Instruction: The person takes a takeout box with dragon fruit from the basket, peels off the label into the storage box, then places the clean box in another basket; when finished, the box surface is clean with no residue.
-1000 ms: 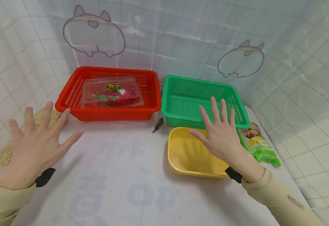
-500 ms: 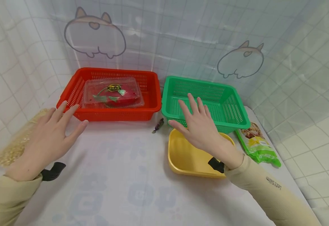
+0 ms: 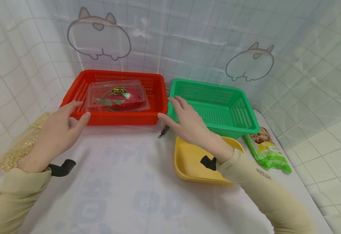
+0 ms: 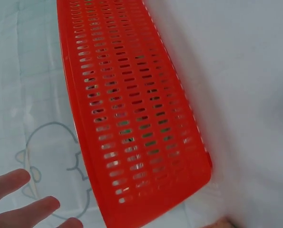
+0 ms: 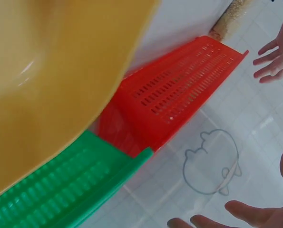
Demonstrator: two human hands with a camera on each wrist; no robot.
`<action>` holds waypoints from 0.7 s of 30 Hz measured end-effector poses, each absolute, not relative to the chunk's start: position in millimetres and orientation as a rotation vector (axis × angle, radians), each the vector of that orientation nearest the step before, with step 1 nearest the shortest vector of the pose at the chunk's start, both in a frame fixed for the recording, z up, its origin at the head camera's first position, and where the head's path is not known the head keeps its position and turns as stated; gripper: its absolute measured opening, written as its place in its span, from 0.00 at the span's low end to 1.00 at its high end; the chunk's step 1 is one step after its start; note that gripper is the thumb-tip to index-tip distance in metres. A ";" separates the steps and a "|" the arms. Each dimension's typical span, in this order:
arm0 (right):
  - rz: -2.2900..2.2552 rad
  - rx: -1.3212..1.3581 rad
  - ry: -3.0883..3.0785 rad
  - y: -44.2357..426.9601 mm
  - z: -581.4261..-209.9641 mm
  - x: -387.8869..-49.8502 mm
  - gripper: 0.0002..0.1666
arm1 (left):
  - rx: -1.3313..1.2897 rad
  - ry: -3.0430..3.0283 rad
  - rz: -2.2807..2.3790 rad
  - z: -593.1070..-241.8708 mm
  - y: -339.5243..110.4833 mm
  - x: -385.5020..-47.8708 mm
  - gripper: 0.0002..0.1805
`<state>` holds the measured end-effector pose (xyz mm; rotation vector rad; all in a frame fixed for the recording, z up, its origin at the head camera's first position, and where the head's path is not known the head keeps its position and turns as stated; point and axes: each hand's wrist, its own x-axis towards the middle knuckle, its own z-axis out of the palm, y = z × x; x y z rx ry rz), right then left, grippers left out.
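My left hand [image 3: 54, 133] hovers by the front left corner of the red slotted basket [image 3: 120, 118], fingers loosely bent and holding nothing. A clear plastic box [image 3: 117, 96] with a black-and-yellow label lies in that basket; something red with green parts is inside. The right hand [image 3: 192, 125] hangs above the near left corner of the green basket [image 3: 214, 113], fingers pointing toward the red one. It too holds nothing. Beneath the right wrist stands a yellow basin [image 3: 190, 162]. In the left wrist view, fingertips [image 4: 46, 204] show apart from the red basket's wall.
A bag of pale kernels or nuts [image 3: 15, 152] lies left, partly behind the left hand. Right of the basin is a green-and-yellow food packet [image 3: 268, 149]. A small dark wrapped item [image 3: 163, 131] sits between the baskets. Patterned curtains [image 3: 188, 39] surround the white-covered table [image 3: 114, 182].
Both hands have moved inward toward the red basket, the right one farther, leftward over the green basket. Their spread fingers have relaxed and bent. The baskets and basin stay put.
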<state>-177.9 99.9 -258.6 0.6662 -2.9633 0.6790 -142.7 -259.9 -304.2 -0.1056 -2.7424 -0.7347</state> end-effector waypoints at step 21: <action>1.272 0.561 -3.008 37.2 -262.0 -222.8 0.44 | 0.067 -2.689 -1.190 -294.4 -257.0 -187.6 0.38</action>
